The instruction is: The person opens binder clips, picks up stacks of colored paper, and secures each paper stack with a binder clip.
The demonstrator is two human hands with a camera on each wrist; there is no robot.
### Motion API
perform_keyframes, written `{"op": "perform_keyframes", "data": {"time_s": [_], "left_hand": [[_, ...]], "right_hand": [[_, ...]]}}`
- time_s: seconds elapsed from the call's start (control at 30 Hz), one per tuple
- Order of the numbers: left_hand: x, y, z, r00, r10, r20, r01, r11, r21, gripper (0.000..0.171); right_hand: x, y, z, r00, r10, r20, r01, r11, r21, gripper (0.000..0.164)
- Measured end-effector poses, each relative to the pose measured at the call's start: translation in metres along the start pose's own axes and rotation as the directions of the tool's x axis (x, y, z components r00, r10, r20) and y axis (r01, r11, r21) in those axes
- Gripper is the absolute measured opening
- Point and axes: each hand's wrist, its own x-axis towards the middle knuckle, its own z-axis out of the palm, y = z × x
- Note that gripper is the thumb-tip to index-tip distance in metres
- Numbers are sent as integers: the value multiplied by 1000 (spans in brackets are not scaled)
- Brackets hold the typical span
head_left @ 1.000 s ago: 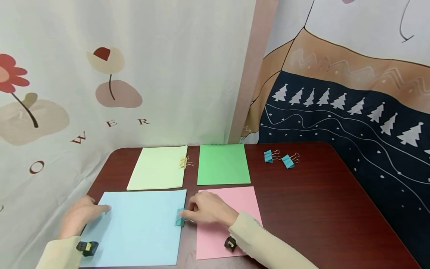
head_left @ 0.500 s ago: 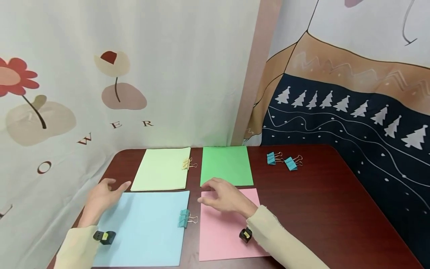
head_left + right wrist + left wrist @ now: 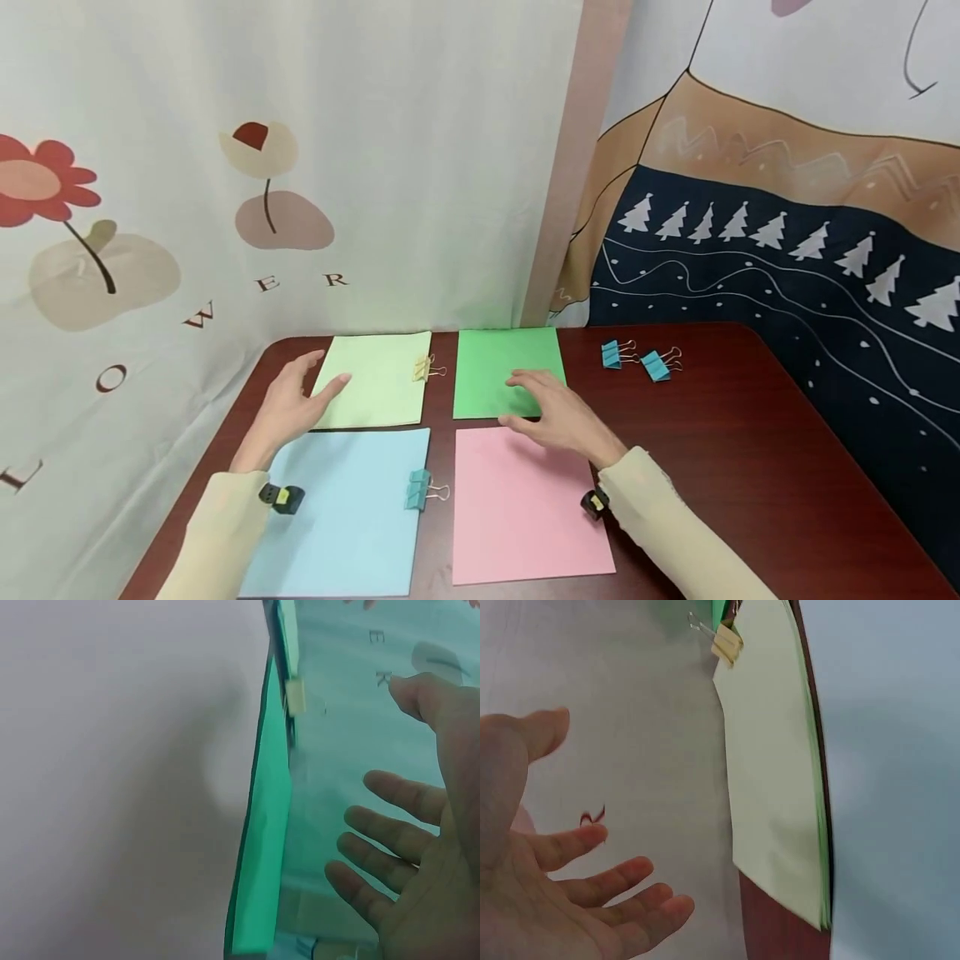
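Observation:
My left hand [image 3: 288, 406] hovers over the left edge of the pale green paper stack [image 3: 375, 392], fingers spread and holding nothing. A yellow binder clip [image 3: 422, 368] grips that stack's right edge. Over the seam between the green paper [image 3: 487, 375] and the pink paper [image 3: 525, 525] is my right hand [image 3: 558, 417], its fingers loosely apart and bare. Below the left hand lies the light blue paper [image 3: 345, 533], with a teal binder clip [image 3: 417, 490] on its right edge. Both wrist views show relaxed fingers with nothing in them.
Two blue binder clips, one [image 3: 611, 354] left of the other [image 3: 657, 365], lie at the back right of the dark red table [image 3: 750, 467]. Printed curtains [image 3: 420, 167] hang right behind the table's back edge and along its sides.
My right hand has let go of the teal clip at the blue paper's edge and moved up and right. The left hand has left the blue paper's edge and risen toward the pale green stack.

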Motion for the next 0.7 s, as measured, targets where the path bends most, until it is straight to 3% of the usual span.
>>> {"op": "perform_keyframes", "data": {"time_s": [0.2, 0.4, 0.7], "left_hand": [[16, 19, 17, 997, 42, 69, -42, 999, -2, 93], [30, 37, 36, 991, 91, 97, -90, 996, -8, 93], [48, 69, 63, 973, 166, 158, -163, 986, -29, 93]], "right_hand": [[-4, 20, -17, 998, 13, -56, -15, 999, -31, 66], [-12, 39, -35, 995, 33, -90, -39, 997, -64, 69], [-23, 66, -60, 985, 129, -118, -142, 984, -106, 72]]}}
